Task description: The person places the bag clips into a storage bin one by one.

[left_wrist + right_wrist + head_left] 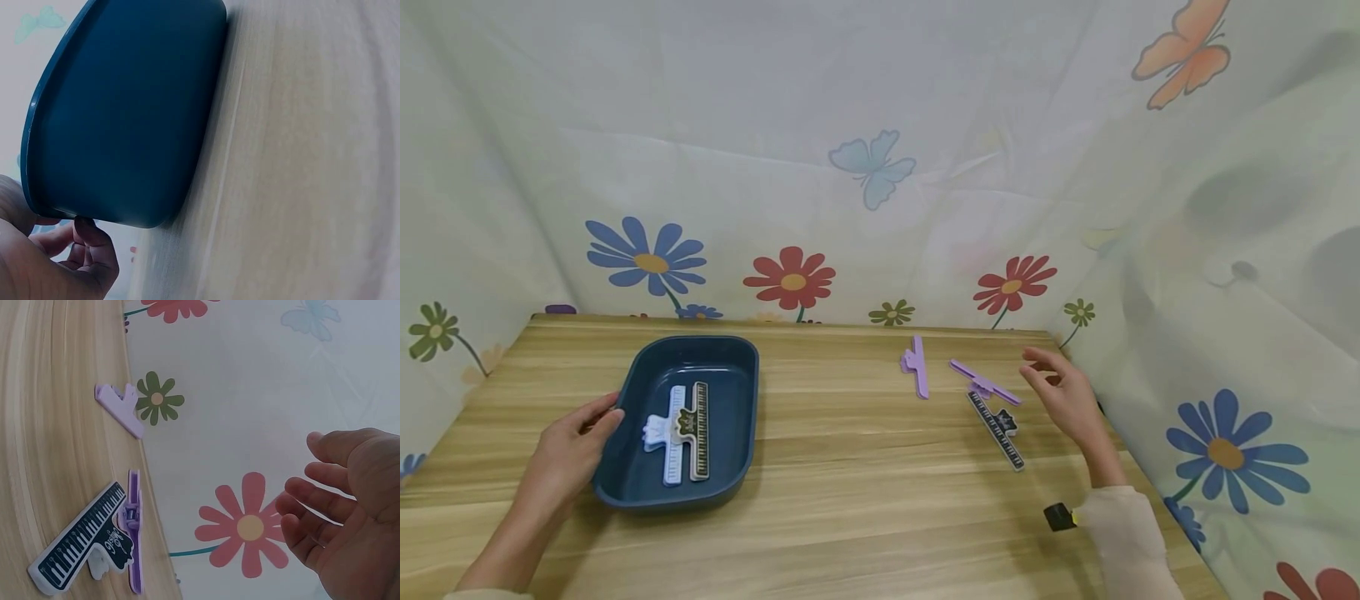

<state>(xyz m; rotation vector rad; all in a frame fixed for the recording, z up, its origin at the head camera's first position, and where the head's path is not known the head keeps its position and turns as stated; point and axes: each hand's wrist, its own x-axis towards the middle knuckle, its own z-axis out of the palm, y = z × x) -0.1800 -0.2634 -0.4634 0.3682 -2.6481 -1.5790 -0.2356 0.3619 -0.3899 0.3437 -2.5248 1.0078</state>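
At the left of the table, my left hand point(567, 450) grips the near-left rim of a dark blue tray point(747, 417); in the left wrist view, curled fingers point(97, 250) meet its outer wall. Inside lie a white clip point(675, 450) and a black clip point(702, 442) with piano-key patterns, side by side. My right hand point(1063, 396) hovers over the right side with nothing in it, fingers loosely bent. Nearest to it are a purple clip point(1000, 390) and, touching or very close to that, another black piano-key clip point(996, 429). A second purple clip point(919, 367) lies farther left.
The wooden table point(850, 467) ends at a pale curtain point(775, 167) printed with flowers and butterflies, which also rises along both sides. A small black object point(1060, 517) shows beside the right sleeve point(1123, 533). A bit of purple point(561, 309) shows at the back-left corner.
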